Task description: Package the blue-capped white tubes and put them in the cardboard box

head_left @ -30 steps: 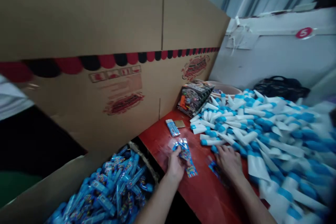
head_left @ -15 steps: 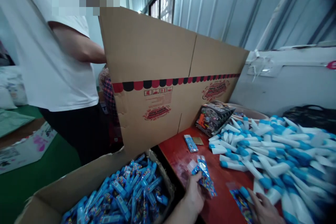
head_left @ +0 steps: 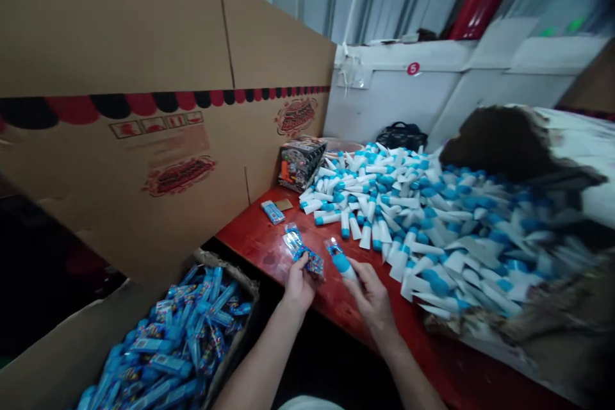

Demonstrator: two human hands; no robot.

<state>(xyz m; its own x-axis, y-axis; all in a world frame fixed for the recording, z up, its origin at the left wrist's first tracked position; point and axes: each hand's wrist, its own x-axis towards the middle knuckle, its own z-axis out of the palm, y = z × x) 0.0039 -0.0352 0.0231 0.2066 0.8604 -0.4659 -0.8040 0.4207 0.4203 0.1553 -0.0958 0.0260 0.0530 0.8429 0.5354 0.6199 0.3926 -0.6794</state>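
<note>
My left hand [head_left: 298, 288] is closed on a few small blue printed plastic sleeves [head_left: 314, 261] with multicoloured specks, just above the red table [head_left: 257, 237]. Beside it, my right hand [head_left: 372, 298] grips a white tube with a blue cap [head_left: 342, 262], cap end pointing away from me. A clear-edged printed sleeve [head_left: 332, 246] shows at that cap; I cannot tell whether the cap is inside it. To the right spreads a big heap of similar white tubes [head_left: 375, 198].
A carton [head_left: 252, 288] at lower left holds many blue wrapped tubes [head_left: 192, 327]. On the table lie a blue packet stack [head_left: 273, 212] and a dark printed box [head_left: 300, 163]. A tall cardboard sheet [head_left: 192, 64] stands behind. Torn brown paper [head_left: 562, 314] edges the heap.
My view has turned right, and the person in a white shirt has left it. My right hand has come nearer my left; the tube and sleeve in it now show more fully.
</note>
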